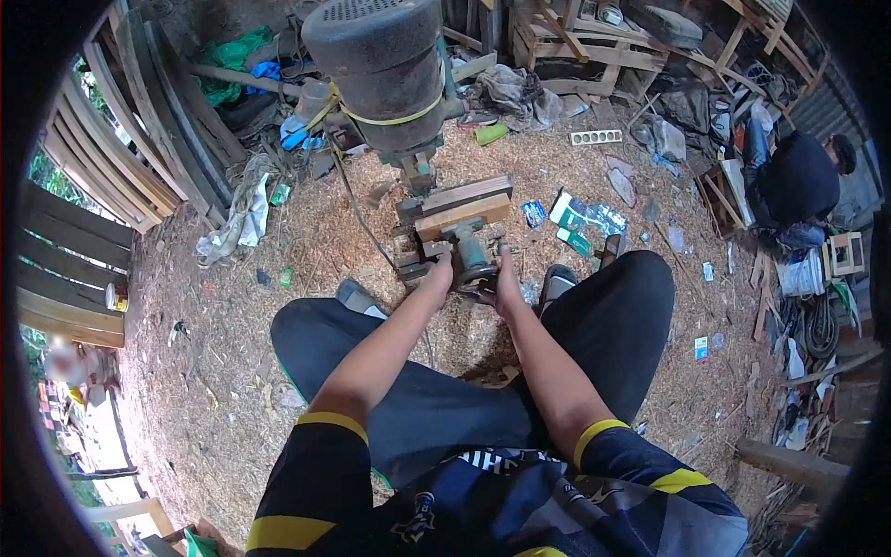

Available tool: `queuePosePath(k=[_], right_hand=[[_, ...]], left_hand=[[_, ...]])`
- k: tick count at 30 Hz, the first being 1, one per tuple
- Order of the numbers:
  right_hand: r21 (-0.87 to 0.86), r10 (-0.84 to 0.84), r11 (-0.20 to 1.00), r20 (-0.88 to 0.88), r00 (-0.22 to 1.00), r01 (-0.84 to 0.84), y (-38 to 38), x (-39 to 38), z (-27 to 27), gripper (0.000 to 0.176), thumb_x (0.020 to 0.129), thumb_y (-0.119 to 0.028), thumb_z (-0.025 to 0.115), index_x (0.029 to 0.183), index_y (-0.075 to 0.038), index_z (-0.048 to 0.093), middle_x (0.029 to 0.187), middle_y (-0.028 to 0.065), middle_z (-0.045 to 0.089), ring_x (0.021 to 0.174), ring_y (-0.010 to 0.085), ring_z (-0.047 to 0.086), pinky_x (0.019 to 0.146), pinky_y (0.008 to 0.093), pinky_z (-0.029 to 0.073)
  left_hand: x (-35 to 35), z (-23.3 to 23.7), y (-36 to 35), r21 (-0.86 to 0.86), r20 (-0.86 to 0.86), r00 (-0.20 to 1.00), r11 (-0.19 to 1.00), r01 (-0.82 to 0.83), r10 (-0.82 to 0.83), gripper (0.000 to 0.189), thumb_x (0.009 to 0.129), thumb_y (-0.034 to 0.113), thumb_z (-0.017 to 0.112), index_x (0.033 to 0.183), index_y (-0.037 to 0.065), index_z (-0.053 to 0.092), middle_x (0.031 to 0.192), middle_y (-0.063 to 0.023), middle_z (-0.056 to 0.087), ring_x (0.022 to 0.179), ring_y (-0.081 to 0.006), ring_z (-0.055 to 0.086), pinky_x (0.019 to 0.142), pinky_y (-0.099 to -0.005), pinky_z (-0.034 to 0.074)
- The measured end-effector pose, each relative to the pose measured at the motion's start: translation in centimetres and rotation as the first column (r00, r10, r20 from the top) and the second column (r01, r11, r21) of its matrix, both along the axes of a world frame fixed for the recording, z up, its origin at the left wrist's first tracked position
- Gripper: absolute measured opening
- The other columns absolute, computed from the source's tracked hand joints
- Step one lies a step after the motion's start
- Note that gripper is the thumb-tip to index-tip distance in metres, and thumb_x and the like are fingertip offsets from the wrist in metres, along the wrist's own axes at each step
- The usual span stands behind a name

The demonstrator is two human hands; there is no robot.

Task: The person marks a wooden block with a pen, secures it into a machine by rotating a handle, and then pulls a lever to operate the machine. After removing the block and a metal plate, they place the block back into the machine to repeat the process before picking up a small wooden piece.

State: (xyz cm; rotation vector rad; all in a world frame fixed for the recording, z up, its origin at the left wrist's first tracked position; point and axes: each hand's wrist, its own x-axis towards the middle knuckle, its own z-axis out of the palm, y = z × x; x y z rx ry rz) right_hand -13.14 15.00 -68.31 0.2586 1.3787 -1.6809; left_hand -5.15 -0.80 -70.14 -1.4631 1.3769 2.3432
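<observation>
A green-grey drilling machine stands ahead, its large rusty motor above a spindle. Below and right of the spindle, a light wooden block lies in a clamp against a darker bar. A dark handwheel sits in front of the clamp's green body. My left hand is closed at the wheel's left side, my right hand closed at its right side. Most fingertips are hidden behind the hands and wheel.
A cable hangs left of the machine. Planks lean at the left. A power strip and wrappers lie on the shavings. Another person sits at the right by a wooden box.
</observation>
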Motion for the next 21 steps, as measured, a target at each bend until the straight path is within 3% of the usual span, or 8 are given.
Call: queuePosePath(k=[3,6,10,11,12,14,15,21], right_hand=[[-0.016,0.009,1.000,0.197,0.980,-0.006,-0.3,-1.5,-0.2,0.099,0.095,-0.092,0.026,0.141,-0.011,0.059,0.135,0.0189,0.067,0.123,0.0376,0.062,0.096,0.0542,0.053],[-0.005,0.052,0.999,0.345,0.937,-0.054,-0.6,-3.4,-2.6,0.101,0.095,-0.093,0.024,0.143,-0.011,0.059,0.136,0.0208,0.066,0.125,0.0389,0.061,0.096,0.0563,0.054],[0.092,0.156,0.975,0.358,0.920,-0.201,-1.3,-5.3,-4.0,0.101,0.094,-0.093,0.026,0.135,-0.007,0.060,0.127,0.0225,0.071,0.118,0.0421,0.067,0.095,0.0602,0.056],[0.187,0.132,0.965,0.260,0.956,-0.184,-1.5,-4.5,-1.3,0.096,0.095,-0.090,0.032,0.129,-0.006,0.062,0.118,0.0218,0.074,0.106,0.0416,0.072,0.092,0.0598,0.057],[0.189,0.145,0.963,0.228,0.963,-0.190,-1.8,-4.6,-2.6,0.094,0.095,-0.090,0.033,0.133,-0.009,0.061,0.119,0.0209,0.073,0.104,0.0399,0.072,0.088,0.0588,0.057],[0.185,0.163,0.962,0.208,0.964,-0.202,-2.2,-5.0,-5.1,0.086,0.098,-0.086,0.036,0.135,-0.012,0.060,0.116,0.0192,0.073,0.097,0.0369,0.072,0.080,0.0570,0.057],[0.177,0.168,0.962,0.221,0.961,-0.209,-2.2,-4.9,-4.5,0.081,0.099,-0.082,0.040,0.133,-0.011,0.062,0.112,0.0183,0.073,0.092,0.0356,0.072,0.076,0.0562,0.057],[0.264,0.170,0.948,0.052,0.984,-0.177,-2.3,-4.1,-2.0,0.064,0.100,-0.061,0.053,0.116,0.000,0.068,0.099,0.0181,0.075,0.082,0.0343,0.075,0.071,0.0501,0.060]], left_hand=[[-0.5,5.7,4.2,0.102,0.009,0.999,0.994,0.043,-0.044,0.067,0.114,0.056,0.027,0.150,0.008,0.057,0.148,-0.0163,0.064,0.133,-0.0333,0.061,0.113,-0.0495,0.045],[-1.3,4.9,4.8,0.131,-0.086,0.988,0.985,-0.114,0.125,0.080,0.111,0.066,0.017,0.125,0.006,0.068,0.136,-0.0167,0.069,0.114,-0.0340,0.070,0.103,-0.0511,0.053],[-5.0,3.4,4.2,0.292,0.260,0.815,0.762,-0.578,0.518,0.076,0.111,0.062,0.025,0.124,0.001,0.070,0.124,-0.0195,0.073,0.107,-0.0373,0.072,0.097,-0.0552,0.058],[-5.7,-2.4,3.9,0.158,0.269,0.746,0.736,-0.658,0.609,0.068,0.109,0.055,0.033,0.123,-0.001,0.070,0.124,-0.0221,0.073,0.108,-0.0401,0.072,0.096,-0.0546,0.059],[-6.4,-8.1,3.6,0.017,0.263,0.677,0.699,-0.715,0.687,0.060,0.108,0.048,0.041,0.123,-0.003,0.070,0.123,-0.0247,0.073,0.110,-0.0430,0.072,0.095,-0.0540,0.060],[-6.9,-11.3,3.9,-0.324,0.405,0.593,0.716,-0.618,0.696,0.053,0.104,0.039,0.046,0.123,-0.004,0.070,0.126,-0.0275,0.072,0.111,-0.0454,0.072,0.095,-0.0532,0.060],[-6.7,-8.7,4.4,-0.263,0.412,0.590,0.711,-0.652,0.694,0.046,0.100,0.032,0.049,0.124,-0.001,0.070,0.128,-0.0293,0.071,0.114,-0.0467,0.071,0.095,-0.0527,0.060],[-6.1,-11.9,4.7,-0.270,0.399,0.564,0.680,-0.681,0.723,0.041,0.102,0.031,0.048,0.122,0.005,0.071,0.124,-0.0249,0.073,0.103,-0.0441,0.074,0.088,-0.0531,0.061]])
